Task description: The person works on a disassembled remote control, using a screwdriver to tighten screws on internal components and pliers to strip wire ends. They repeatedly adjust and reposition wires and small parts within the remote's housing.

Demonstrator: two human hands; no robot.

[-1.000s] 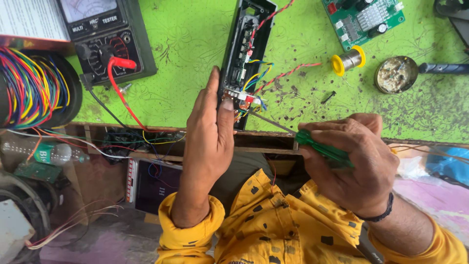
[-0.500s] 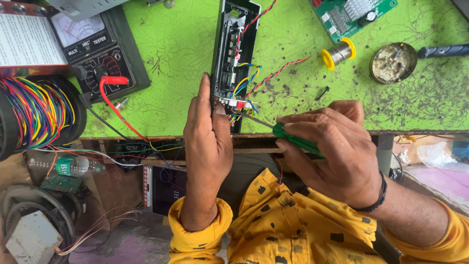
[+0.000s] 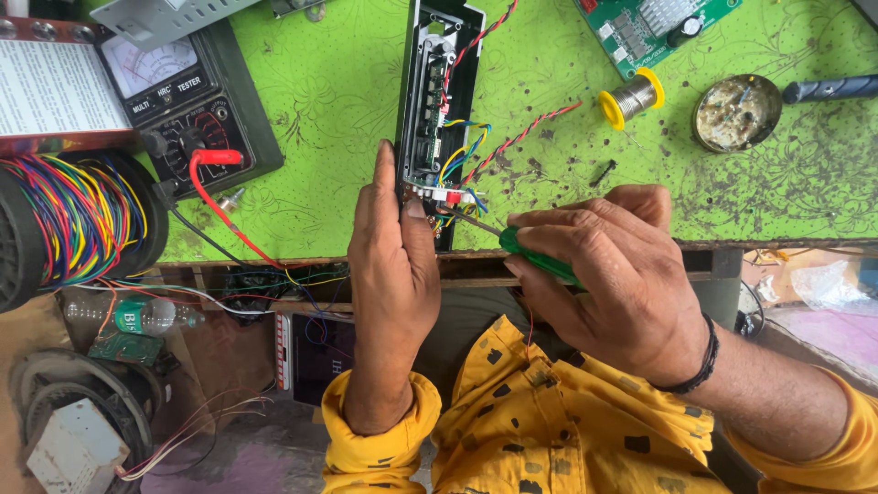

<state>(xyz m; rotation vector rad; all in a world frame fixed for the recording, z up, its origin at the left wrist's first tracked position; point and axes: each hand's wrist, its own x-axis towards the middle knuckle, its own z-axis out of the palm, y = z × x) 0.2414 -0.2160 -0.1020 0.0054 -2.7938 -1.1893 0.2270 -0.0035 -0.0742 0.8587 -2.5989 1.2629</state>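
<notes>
Since the earlier frame our view has slid a little to the right, while both hands keep their places on the work. Nearest us, our right hand (image 3: 608,279) is closed around a green-handled screwdriver (image 3: 535,258), its thin shaft angled up and left so the tip meets the lower end of the black module (image 3: 437,101). Our left hand (image 3: 393,256) lies flat along the module's left edge, fingers pressed to its side, pinning it to the green desk (image 3: 311,128).

We judge the main risk is the tip slipping off the screw: it sits just beside the red connector (image 3: 451,195) and the loose coloured wires (image 3: 462,151), and a skid could nick insulation or jab our left thumb close by. Uneven pressure could also tip the narrow module. Farther off, the solder spool (image 3: 631,96) and flux tin (image 3: 737,112) lie well apart, out of harm.
</notes>
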